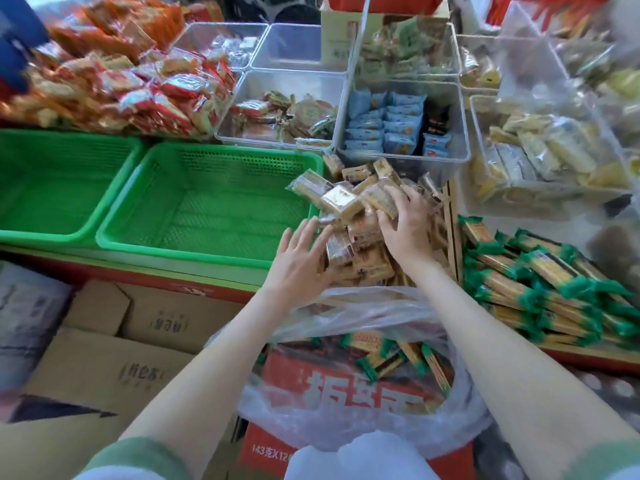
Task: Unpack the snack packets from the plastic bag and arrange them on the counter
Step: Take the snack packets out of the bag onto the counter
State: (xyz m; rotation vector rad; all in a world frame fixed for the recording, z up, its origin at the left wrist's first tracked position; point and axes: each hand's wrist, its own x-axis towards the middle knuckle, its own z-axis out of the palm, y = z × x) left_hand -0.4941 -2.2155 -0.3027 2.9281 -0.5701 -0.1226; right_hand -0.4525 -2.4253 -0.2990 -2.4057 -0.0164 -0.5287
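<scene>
The right hand (403,220) lies with curled fingers on a heap of brown-and-gold snack packets (360,244) on the counter, seemingly gripping one, while the left hand (298,261) is open with spread fingers against the heap's left side. Near the person, the clear plastic bag (349,368) holds green-ended packets; left of the heap the green basket (207,206) is bare, and farther back a clear bin (405,126) holds blue packets.
</scene>
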